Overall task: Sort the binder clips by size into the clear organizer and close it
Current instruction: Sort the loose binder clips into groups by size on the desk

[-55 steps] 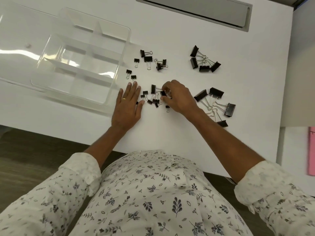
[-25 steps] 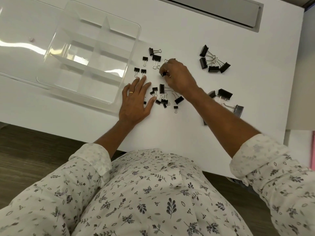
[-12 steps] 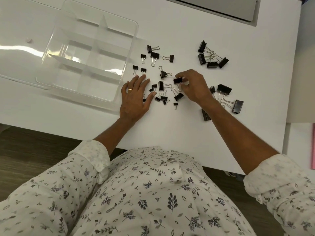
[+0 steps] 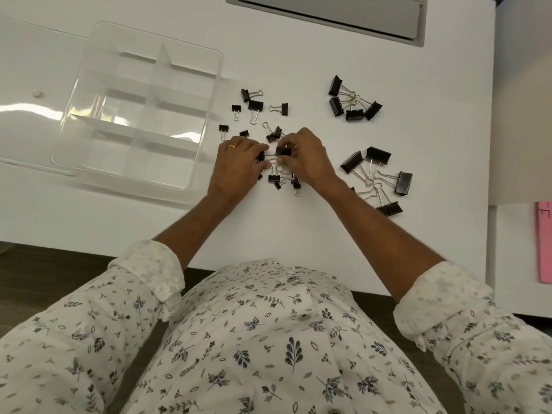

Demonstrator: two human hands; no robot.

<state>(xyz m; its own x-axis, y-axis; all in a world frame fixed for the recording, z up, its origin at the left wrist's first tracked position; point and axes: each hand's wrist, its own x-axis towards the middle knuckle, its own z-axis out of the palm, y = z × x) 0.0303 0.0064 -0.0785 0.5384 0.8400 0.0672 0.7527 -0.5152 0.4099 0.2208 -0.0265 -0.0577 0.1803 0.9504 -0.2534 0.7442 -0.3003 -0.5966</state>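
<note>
Binder clips (image 4: 255,104) are spread over the white bench (image 4: 298,228), all outside the clear organizer (image 4: 221,67), which is set open at the left with its dividers bared. Its compartments are hard to count, since the clear walls are washed out by glare. The lid (image 4: 30,121) is laid flat further left and is cut off by the edge of the view.

One held clip (image 4: 283,150) is pinched at its black body between the thumb and fingertips of the right hand (image 4: 310,162). The left hand (image 4: 237,165) is placed close beside it, with fingers curled down over another clip (image 4: 260,156), of which only a black corner and some wire are seen. Whether that clip is gripped or merely covered cannot be told. More small clips (image 4: 273,178) are bunched just under both hands and are partly hidden by them.

Two heaps of large clips are seen to the right: a far heap (image 4: 355,115) with its wire handles tangled, and a near heap (image 4: 378,153), one clip of which is mostly hidden behind the right forearm. A grey panel (image 4: 328,10) is cut off at the top, and a pink object (image 4: 543,243) at the right edge cannot be identified.
</note>
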